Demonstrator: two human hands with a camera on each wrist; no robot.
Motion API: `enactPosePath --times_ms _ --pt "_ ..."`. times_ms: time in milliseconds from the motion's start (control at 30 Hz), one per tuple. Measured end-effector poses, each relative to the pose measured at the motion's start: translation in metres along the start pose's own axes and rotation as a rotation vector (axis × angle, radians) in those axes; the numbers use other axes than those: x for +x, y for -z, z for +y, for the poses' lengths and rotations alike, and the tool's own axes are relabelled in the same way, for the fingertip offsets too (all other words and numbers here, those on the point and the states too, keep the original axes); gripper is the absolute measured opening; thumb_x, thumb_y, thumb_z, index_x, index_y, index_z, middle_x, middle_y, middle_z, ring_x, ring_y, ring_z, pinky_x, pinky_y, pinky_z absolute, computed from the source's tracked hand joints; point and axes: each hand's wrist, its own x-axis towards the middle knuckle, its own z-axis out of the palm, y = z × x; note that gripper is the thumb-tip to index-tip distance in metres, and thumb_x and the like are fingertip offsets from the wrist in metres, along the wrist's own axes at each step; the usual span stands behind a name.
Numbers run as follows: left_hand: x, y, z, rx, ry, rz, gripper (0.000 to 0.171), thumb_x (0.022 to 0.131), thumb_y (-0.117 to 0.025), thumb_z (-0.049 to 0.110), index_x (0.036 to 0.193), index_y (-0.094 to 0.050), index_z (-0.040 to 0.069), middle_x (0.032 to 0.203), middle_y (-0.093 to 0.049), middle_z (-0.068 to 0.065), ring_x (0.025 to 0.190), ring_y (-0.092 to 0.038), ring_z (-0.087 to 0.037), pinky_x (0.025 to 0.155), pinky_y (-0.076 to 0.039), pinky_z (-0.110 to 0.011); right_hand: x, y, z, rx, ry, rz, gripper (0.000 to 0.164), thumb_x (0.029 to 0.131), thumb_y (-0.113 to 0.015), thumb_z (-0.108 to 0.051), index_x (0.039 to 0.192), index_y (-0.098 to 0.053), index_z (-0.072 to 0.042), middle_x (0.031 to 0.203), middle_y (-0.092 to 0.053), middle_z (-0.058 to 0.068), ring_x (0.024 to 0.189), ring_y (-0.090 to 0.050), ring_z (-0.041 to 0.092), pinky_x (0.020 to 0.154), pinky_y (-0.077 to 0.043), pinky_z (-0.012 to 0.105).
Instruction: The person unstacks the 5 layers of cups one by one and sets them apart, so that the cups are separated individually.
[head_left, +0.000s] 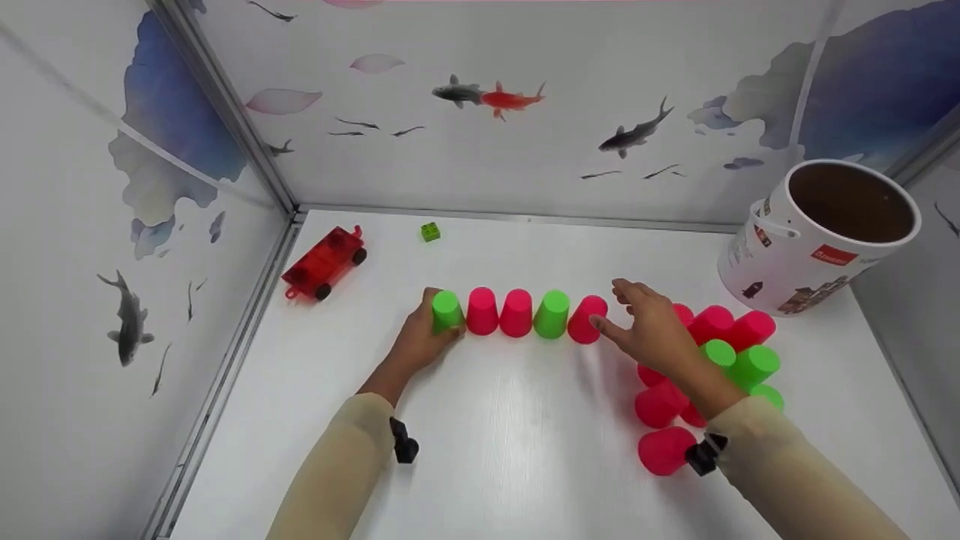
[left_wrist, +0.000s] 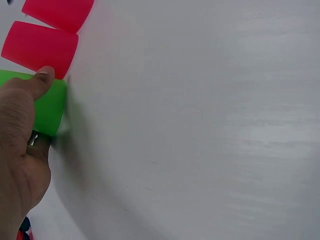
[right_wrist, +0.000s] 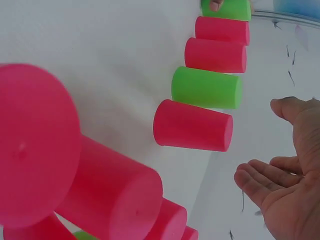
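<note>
Several upside-down plastic cups stand in a row across the white table. At the row's left end my left hand (head_left: 421, 341) grips a green cup (head_left: 447, 307), thumb on its near side in the left wrist view. Beside it come two pink cups (head_left: 482, 311), then another green cup (head_left: 552, 315). A pink cup (head_left: 585, 321) ends the row on the right, slightly apart from its green neighbour in the right wrist view. Just right of that cup is my right hand (head_left: 654, 330), fingers spread and thumb apart; the right wrist view shows nothing in it.
Under and around my right forearm stands a cluster of pink and green cups (head_left: 754, 367), with a pink cup (head_left: 664, 451) nearest me. A white bucket (head_left: 757, 262) occupies the back right corner. At the back left are a red toy wagon (head_left: 326, 262) and a small green block (head_left: 430, 232).
</note>
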Motion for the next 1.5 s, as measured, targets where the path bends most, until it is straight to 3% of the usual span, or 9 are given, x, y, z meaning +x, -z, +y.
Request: enactPosePath --times_ms 267,467,700,967,1367,1500 --pt "0.001 0.002 -0.002 0.014 -0.016 0.006 0.063 0.101 -0.082 0.023 0.147 -0.039 0.022 0.135 -0.066 -0.008 0.133 -0.060 -0.030 0.126 -0.047 -0.053 0.028 -0.029 -0.006 -0.107 -0.154 -0.131 0.087 0.098 -0.084 -0.027 0.166 -0.039 0.005 0.164 -0.049 0.033 0.153 -0.046 0.056 0.109 -0.059 0.062" --pt "0.001 0.001 -0.002 0.025 -0.020 -0.004 0.066 0.101 -0.083 0.022 0.149 -0.038 0.021 0.138 -0.065 -0.010 0.134 -0.060 -0.031 0.125 -0.048 -0.053 0.034 -0.040 -0.005 -0.168 -0.158 -0.148 0.082 0.096 -0.087 -0.018 0.162 -0.044 0.005 0.157 -0.055 0.033 0.144 -0.057 0.055 0.105 -0.062 0.060" --pt "0.002 0.002 -0.001 0.022 -0.035 0.005 0.063 0.100 -0.082 0.019 0.146 -0.039 0.020 0.136 -0.066 -0.009 0.131 -0.062 -0.030 0.123 -0.049 -0.053 0.031 -0.023 0.012 -0.159 -0.142 -0.102 0.080 0.096 -0.086 -0.017 0.161 -0.045 0.006 0.154 -0.055 0.034 0.141 -0.057 0.056 0.104 -0.062 0.063" --pt "0.002 -0.001 -0.003 0.010 -0.034 0.005 0.064 0.099 -0.083 0.018 0.146 -0.040 0.020 0.135 -0.067 -0.009 0.129 -0.062 -0.029 0.122 -0.050 -0.052 0.028 -0.010 0.030 -0.171 -0.226 -0.135 0.090 0.091 -0.090 -0.016 0.162 -0.040 0.006 0.156 -0.051 0.035 0.144 -0.052 0.059 0.103 -0.061 0.066" --pt "0.002 -0.002 -0.003 0.012 0.002 0.003 0.065 0.100 -0.084 0.023 0.147 -0.039 0.023 0.138 -0.065 -0.008 0.133 -0.060 -0.029 0.124 -0.048 -0.053 0.026 -0.010 0.030 -0.166 -0.235 -0.136 0.096 0.091 -0.090 -0.018 0.167 -0.035 0.003 0.161 -0.046 0.035 0.147 -0.048 0.060 0.103 -0.060 0.067" --pt "0.003 -0.003 -0.002 0.010 0.005 0.003 0.065 0.100 -0.083 0.022 0.147 -0.039 0.023 0.138 -0.065 -0.007 0.133 -0.060 -0.029 0.124 -0.049 -0.052 0.026 -0.012 0.024 -0.159 -0.161 -0.076 0.093 0.096 -0.084 -0.023 0.169 -0.032 0.002 0.167 -0.040 0.034 0.153 -0.044 0.058 0.107 -0.058 0.066"
